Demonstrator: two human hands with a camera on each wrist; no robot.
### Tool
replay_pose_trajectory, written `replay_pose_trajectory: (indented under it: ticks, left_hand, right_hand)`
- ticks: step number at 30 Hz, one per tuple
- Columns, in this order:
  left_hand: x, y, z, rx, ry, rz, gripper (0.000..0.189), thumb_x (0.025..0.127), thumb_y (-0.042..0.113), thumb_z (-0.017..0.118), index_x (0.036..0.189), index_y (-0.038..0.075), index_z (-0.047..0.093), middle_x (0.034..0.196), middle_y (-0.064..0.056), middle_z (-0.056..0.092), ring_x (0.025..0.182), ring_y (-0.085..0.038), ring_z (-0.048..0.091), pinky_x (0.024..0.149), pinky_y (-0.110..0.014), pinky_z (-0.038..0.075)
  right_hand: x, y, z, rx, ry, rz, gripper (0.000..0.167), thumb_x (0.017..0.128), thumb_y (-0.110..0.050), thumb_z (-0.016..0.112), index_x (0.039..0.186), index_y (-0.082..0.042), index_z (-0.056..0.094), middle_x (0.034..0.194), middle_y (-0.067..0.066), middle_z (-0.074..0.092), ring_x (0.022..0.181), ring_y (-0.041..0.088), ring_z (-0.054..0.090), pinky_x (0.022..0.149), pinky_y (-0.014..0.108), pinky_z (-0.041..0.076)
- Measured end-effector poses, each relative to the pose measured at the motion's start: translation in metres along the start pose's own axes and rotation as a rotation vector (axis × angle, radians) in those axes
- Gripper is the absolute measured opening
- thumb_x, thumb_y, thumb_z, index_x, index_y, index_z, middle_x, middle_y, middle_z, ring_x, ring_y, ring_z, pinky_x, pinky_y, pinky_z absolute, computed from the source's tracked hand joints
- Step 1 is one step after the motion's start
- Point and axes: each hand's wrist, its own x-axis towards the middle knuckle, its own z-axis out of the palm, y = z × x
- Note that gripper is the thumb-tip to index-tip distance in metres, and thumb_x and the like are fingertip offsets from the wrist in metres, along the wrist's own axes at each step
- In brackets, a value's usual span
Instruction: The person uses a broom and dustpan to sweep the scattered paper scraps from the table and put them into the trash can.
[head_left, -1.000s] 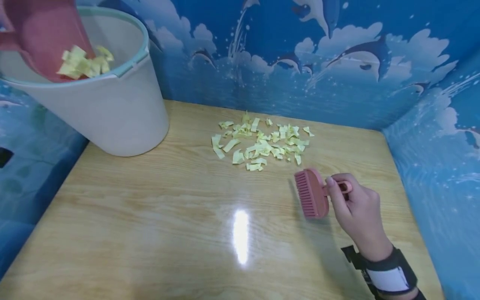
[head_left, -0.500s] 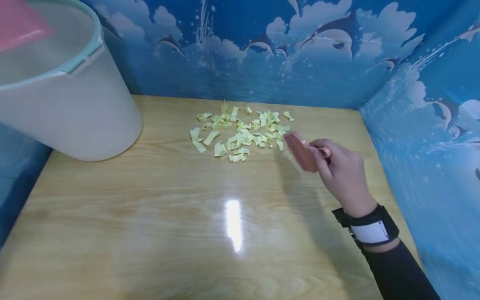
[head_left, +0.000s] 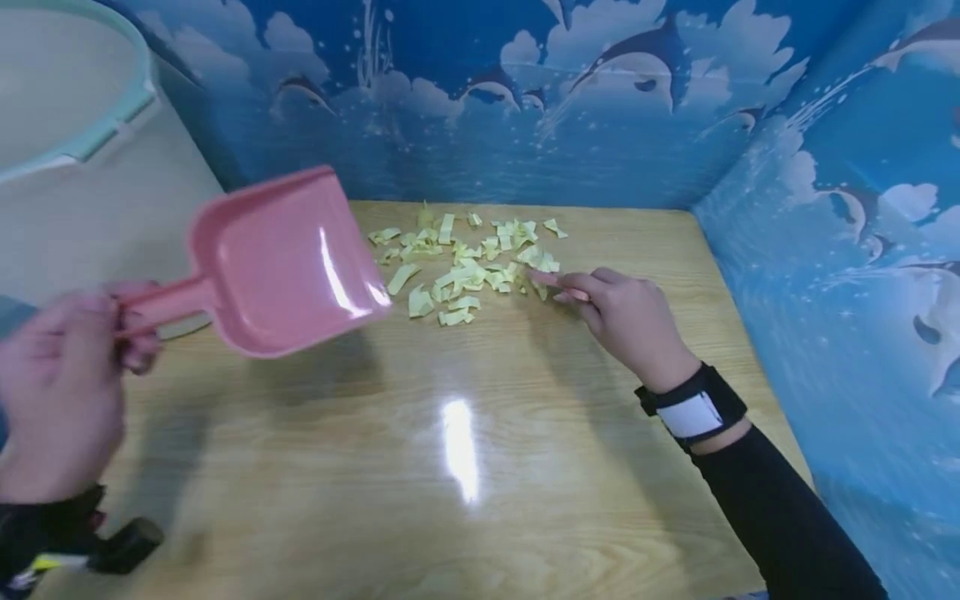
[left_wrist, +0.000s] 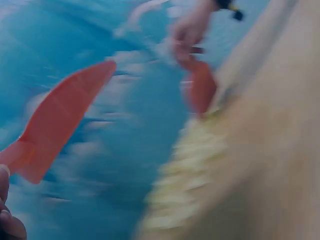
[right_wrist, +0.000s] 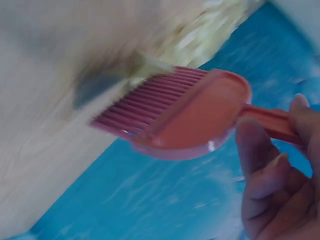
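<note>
My left hand (head_left: 71, 392) grips the handle of a pink dustpan (head_left: 281, 262), held over the table at the left with a bare pan. In the left wrist view the dustpan (left_wrist: 70, 122) appears edge-on. Between thumb and fingers, my right hand (head_left: 633, 325) pinches the handle of a small pink brush (right_wrist: 200, 110). Its bristles (right_wrist: 150, 102) point down toward the wood in the right wrist view. From the head, the brush overlaps the right end of a spread of pale yellow paper scraps (head_left: 468, 275), mostly hidden by the hand.
A white bucket (head_left: 127, 208) with a light-green rim stands at the back left, partly behind the dustpan. Blue dolphin-print sheeting (head_left: 420, 125) rises along the back and right edges of the wooden table (head_left: 360, 483).
The dustpan, with scraps on it over the bucket a second ago, has come out rightward over the table with none on it. My right hand has carried the brush up-left to the scraps.
</note>
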Motion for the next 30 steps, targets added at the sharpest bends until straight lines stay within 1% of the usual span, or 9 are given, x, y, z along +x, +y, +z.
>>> replay_pose_trajectory:
  ticks: [1,3,5,9,14,19,23,27,30]
  left_hand:
    - [-0.004,-0.005,0.005,-0.006,-0.023,-0.017,0.029,0.109,0.016,0.048,0.113,-0.004,0.069,0.08,-0.005,0.067,0.062,-0.012,0.055,0.053,-0.014,0.044]
    - [-0.021,-0.024,0.022,-0.116,-0.088,-0.082,0.028,0.107,0.012,0.05,0.107,-0.008,0.07,0.076,-0.009,0.068,0.06,-0.012,0.057,0.05,-0.016,0.045]
    - [-0.035,-0.039,0.036,-0.091,-0.162,-0.116,0.031,0.108,0.014,0.049,0.109,-0.008,0.07,0.073,-0.008,0.067,0.06,-0.011,0.057,0.051,-0.017,0.045]
    - [-0.052,-0.06,0.053,0.021,-0.247,-0.102,0.034,0.11,0.017,0.045,0.112,-0.006,0.07,0.071,-0.005,0.065,0.061,-0.012,0.056,0.052,-0.02,0.044]
    - [-0.065,-0.069,0.068,0.151,-0.331,-0.099,0.036,0.111,0.022,0.042,0.115,0.0,0.07,0.073,-0.002,0.066,0.062,-0.017,0.057,0.053,-0.023,0.045]
    - [-0.074,-0.079,0.077,0.148,-0.37,-0.09,0.034,0.111,0.02,0.042,0.114,0.003,0.071,0.071,-0.005,0.065,0.059,-0.019,0.057,0.05,-0.025,0.043]
    - [-0.078,-0.084,0.081,0.14,-0.385,-0.084,0.034,0.111,0.019,0.042,0.114,0.003,0.072,0.07,-0.006,0.065,0.059,-0.02,0.058,0.05,-0.025,0.043]
    - [-0.077,-0.085,0.084,0.146,-0.401,-0.11,0.034,0.111,0.022,0.042,0.116,0.005,0.071,0.073,-0.007,0.066,0.061,-0.021,0.059,0.051,-0.025,0.045]
    - [-0.076,-0.086,0.085,0.148,-0.409,-0.119,0.035,0.111,0.024,0.041,0.117,0.006,0.071,0.074,-0.008,0.066,0.061,-0.021,0.059,0.051,-0.026,0.045]
  right_hand:
    - [-0.006,-0.007,-0.004,0.007,-0.006,-0.007,0.022,0.096,-0.029,0.072,0.111,-0.013,0.077,0.087,0.009,0.075,0.069,0.027,0.071,0.058,0.046,0.057]
    - [-0.017,-0.018,-0.013,0.029,-0.01,-0.022,0.022,0.097,-0.031,0.071,0.11,-0.014,0.076,0.089,0.006,0.075,0.07,0.025,0.072,0.059,0.045,0.057]
    - [-0.023,-0.025,-0.022,0.059,0.008,-0.034,0.02,0.096,-0.029,0.072,0.109,-0.014,0.076,0.09,0.005,0.076,0.071,0.024,0.073,0.059,0.044,0.057]
    - [-0.011,-0.018,-0.029,0.102,0.081,-0.047,0.015,0.095,-0.021,0.073,0.107,-0.012,0.076,0.09,0.006,0.075,0.068,0.022,0.07,0.058,0.042,0.054]
    - [0.017,-0.003,-0.016,0.093,0.059,-0.02,0.019,0.098,-0.024,0.069,0.111,-0.011,0.076,0.093,0.008,0.076,0.073,0.024,0.07,0.065,0.042,0.056]
    - [0.032,0.003,0.008,0.075,-0.052,-0.026,0.023,0.098,-0.03,0.069,0.115,-0.015,0.075,0.094,0.008,0.076,0.075,0.025,0.072,0.068,0.045,0.057]
    - [0.024,-0.005,0.006,0.071,-0.103,-0.034,0.022,0.097,-0.031,0.07,0.113,-0.017,0.076,0.089,0.004,0.074,0.069,0.022,0.069,0.064,0.043,0.055]
    - [0.006,-0.018,-0.015,0.077,-0.128,-0.063,0.019,0.096,-0.029,0.072,0.111,-0.018,0.075,0.088,0.002,0.073,0.069,0.02,0.069,0.061,0.043,0.055]
    - [-0.003,-0.024,-0.03,0.084,-0.103,-0.104,0.019,0.093,-0.025,0.075,0.111,-0.018,0.075,0.087,0.002,0.072,0.067,0.019,0.069,0.059,0.042,0.055]
